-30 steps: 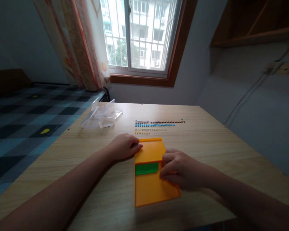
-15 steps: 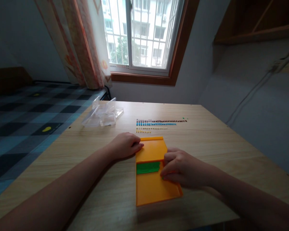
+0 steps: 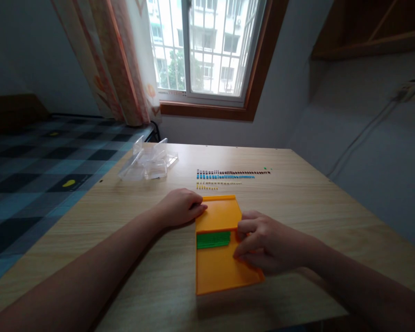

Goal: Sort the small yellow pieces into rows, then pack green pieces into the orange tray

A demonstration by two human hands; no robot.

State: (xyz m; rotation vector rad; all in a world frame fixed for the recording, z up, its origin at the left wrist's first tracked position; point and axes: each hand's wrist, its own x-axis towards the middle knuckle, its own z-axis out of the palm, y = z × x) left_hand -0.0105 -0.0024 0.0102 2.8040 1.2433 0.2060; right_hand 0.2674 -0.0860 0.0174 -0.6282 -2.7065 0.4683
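An orange tray with raised edges and a cross ridge lies in front of me on the table. Against the ridge, in the tray's near part, a block of thin green strips is lined up side by side. My left hand is closed on the tray's far left corner, thumb over the rim. Over the right side of the tray, my right hand has thumb and forefinger pinched together near the tray floor, right of the strips. Whatever those fingertips hold is hidden.
Beyond the tray, small brown, blue, pale and yellow pieces lie in several rows. Tiny green bits sit past the right end of the rows. Clear plastic boxes stand at the table's far left, near a bed with a checked cover.
My right hand has shifted slightly right and toward me at the fingertips. A speck of green seen at them before no longer shows. My left hand keeps its hold on the tray.
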